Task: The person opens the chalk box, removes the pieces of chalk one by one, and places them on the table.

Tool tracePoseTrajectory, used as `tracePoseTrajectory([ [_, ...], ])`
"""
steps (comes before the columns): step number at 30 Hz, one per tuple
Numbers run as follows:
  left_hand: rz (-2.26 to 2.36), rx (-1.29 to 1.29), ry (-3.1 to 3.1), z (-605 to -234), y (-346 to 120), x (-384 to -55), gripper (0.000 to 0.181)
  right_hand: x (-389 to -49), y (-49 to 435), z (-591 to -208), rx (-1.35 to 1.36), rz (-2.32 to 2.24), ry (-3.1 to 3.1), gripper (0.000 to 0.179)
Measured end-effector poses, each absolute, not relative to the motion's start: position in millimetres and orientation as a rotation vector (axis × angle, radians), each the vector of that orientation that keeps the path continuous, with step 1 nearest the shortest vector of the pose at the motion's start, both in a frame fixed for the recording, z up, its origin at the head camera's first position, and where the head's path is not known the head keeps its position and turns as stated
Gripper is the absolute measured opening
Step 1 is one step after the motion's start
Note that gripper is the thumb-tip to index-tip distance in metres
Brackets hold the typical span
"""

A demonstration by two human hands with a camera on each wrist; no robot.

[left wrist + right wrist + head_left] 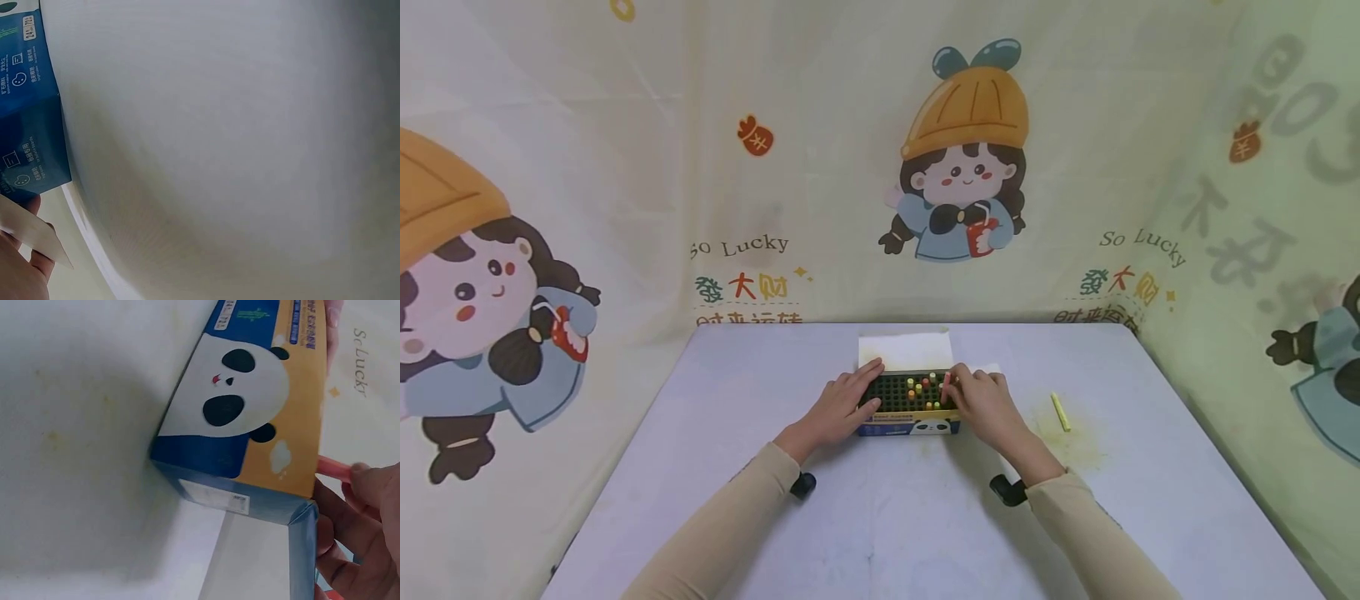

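A blue-and-yellow chalk box (895, 423) with a panda face stands on the table, its white lid (904, 350) folded up at the back. Inside, a black tray (887, 397) of round holes holds several yellow, orange and red chalk sticks (912, 394). My left hand (835, 406) rests over the box's left end, thumb near the front edge, fingers stretched toward the lid. At the right end, my right hand (988, 408) pinches a pink chalk stick (333, 468) between thumb and fingers, upright over the tray's holes. Its lower end is hidden behind the box edge in the right wrist view.
A yellow chalk stick (1060, 412) lies on the white table (730, 400) to the right, amid yellowish dust marks. A white flap (985, 368) sticks out near the box's back right corner. Printed cloth (835, 167) hangs behind the table and along both sides.
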State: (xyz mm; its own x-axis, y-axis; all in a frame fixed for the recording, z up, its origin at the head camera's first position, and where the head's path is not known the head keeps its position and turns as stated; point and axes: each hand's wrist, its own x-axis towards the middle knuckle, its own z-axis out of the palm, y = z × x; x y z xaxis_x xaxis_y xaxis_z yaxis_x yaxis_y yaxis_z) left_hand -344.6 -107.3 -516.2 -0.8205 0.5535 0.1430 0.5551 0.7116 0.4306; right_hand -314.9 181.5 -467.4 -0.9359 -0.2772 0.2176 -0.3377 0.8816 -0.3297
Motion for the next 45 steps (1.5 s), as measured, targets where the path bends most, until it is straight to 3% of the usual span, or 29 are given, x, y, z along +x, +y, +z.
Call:
tracePoseTrajectory([
  [9,-0.750,-0.931,-2.901,-517.3,-107.1,-344.6,0.066,-312.0,180.8,-455.8,0.405,0.744,-2.730,0.010],
  [16,-0.769,-0.934,-2.908,-517.8,-106.4,-344.9,0.066,-311.0,193.4,-445.4,0.291,0.846,-2.681,0.025],
  [20,-0.766,-0.937,-2.899,-518.6,-106.3,-345.6,0.066,-313.7,206.7,-443.6,0.238,0.853,-2.638,0.031],
  [26,-0.773,-0.937,-2.880,-519.9,-106.8,-345.4,0.066,-317.1,231.8,-441.4,0.223,0.886,-2.481,0.026],
  [37,-0.789,-0.939,-2.877,-518.2,-105.6,-344.2,0.066,-307.6,280.7,-431.0,-0.098,1.057,-2.484,0.028],
  [45,-0.788,-0.937,-2.881,-517.9,-105.9,-345.0,0.066,-308.2,309.5,-444.0,-0.245,1.028,-2.606,0.036],
])
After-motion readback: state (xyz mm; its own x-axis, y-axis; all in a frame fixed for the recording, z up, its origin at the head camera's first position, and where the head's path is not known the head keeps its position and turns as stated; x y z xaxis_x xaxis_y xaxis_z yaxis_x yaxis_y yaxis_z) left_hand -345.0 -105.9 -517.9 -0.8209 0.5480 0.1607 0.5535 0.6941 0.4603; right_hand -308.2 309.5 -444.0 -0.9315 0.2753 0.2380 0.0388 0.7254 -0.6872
